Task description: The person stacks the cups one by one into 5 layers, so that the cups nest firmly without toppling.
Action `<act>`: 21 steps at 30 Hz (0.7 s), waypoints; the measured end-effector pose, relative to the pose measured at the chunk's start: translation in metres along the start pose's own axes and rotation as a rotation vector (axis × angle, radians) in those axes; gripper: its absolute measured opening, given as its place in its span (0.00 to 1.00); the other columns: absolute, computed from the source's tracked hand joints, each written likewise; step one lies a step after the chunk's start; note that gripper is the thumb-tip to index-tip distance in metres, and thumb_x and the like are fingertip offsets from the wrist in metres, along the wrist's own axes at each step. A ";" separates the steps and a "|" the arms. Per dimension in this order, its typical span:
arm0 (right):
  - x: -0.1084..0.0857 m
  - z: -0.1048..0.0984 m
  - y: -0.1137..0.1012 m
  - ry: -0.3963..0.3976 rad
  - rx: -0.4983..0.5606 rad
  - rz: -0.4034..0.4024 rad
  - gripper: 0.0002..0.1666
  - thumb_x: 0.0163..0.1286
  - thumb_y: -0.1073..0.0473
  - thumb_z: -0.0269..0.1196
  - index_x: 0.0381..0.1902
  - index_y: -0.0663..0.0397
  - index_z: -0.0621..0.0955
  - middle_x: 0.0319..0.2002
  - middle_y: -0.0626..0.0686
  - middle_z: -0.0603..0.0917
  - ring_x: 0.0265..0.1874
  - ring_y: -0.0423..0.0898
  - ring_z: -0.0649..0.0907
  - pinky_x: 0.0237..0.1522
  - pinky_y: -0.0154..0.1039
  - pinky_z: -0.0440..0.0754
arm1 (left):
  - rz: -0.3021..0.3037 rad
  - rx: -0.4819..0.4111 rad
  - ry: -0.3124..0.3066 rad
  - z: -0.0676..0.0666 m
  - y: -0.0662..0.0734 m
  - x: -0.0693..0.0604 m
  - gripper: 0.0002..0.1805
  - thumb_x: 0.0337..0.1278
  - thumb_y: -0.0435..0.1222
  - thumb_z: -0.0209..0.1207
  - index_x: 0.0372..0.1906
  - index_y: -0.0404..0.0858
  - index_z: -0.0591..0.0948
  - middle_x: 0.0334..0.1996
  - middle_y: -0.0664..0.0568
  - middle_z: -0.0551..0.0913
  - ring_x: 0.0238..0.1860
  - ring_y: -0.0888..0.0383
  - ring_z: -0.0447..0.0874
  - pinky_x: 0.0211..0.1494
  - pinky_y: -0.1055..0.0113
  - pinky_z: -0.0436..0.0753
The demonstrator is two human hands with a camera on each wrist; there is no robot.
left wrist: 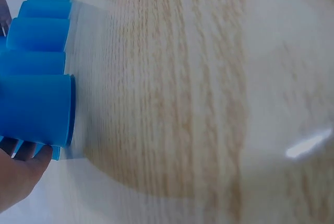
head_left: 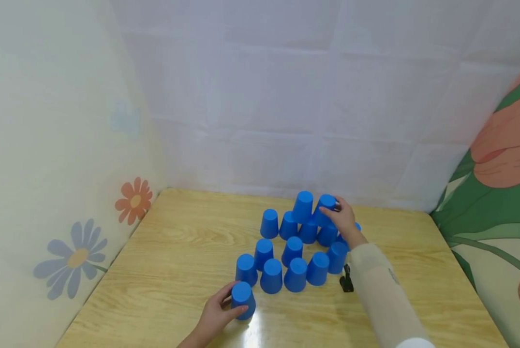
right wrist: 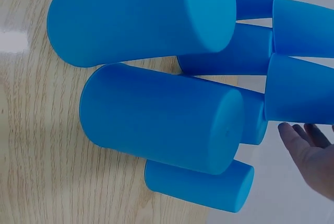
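My left hand (head_left: pixel 216 311) grips an upside-down blue plastic cup (head_left: pixel 243 302) at the front of the group, thumb on the near side and fingers on the far side. In the left wrist view that cup (left wrist: pixel 34 110) stands with its rim at the table. At the back, my right hand (head_left: pixel 342 217) holds another blue cup (head_left: pixel 325 210) on top of the back row. Beside it, an upper cup (head_left: pixel 302 207) rests on the same row. In the right wrist view, the fingers (right wrist: pixel 295 143) lie against the held cup (right wrist: pixel 300 91).
Several upside-down cups stand between the hands, including a near one (head_left: pixel 271 276) and one at the right (head_left: pixel 337 257). A small black clip-like object (head_left: pixel 347 280) lies by the right sleeve (head_left: pixel 383 290). A white cloth wall (head_left: pixel 260 96) borders the wooden table (head_left: pixel 177 251).
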State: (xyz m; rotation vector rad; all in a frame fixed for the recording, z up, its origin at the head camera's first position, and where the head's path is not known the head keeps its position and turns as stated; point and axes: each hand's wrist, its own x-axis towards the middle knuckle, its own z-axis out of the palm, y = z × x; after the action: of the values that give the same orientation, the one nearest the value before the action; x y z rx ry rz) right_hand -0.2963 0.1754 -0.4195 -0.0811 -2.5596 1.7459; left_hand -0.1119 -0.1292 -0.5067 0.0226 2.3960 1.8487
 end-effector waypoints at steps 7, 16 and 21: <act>-0.003 -0.005 0.003 -0.014 -0.001 0.004 0.40 0.57 0.53 0.60 0.63 0.59 0.57 0.58 0.65 0.61 0.56 0.59 0.63 0.54 0.53 0.61 | 0.012 -0.008 0.042 -0.007 0.000 -0.001 0.32 0.38 0.37 0.65 0.54 0.35 0.69 0.53 0.40 0.69 0.55 0.41 0.62 0.53 0.53 0.67; -0.008 -0.014 0.002 -0.042 -0.015 -0.025 0.41 0.57 0.51 0.60 0.63 0.59 0.56 0.58 0.65 0.61 0.56 0.59 0.62 0.54 0.54 0.61 | -0.028 0.003 0.072 -0.015 0.004 0.001 0.33 0.38 0.38 0.66 0.54 0.36 0.69 0.53 0.42 0.69 0.55 0.43 0.63 0.52 0.51 0.67; -0.010 -0.018 0.005 -0.044 0.003 -0.040 0.40 0.58 0.51 0.59 0.63 0.59 0.57 0.59 0.65 0.60 0.56 0.59 0.62 0.54 0.54 0.61 | -0.015 0.036 0.087 -0.020 0.004 0.002 0.32 0.38 0.39 0.66 0.53 0.36 0.70 0.51 0.43 0.71 0.54 0.44 0.65 0.51 0.52 0.68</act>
State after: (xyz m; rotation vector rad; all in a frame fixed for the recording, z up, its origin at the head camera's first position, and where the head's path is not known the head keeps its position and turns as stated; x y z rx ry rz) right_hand -0.2848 0.1930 -0.4177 0.0088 -2.5701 1.7568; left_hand -0.1164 -0.1472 -0.4979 -0.0741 2.4787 1.8366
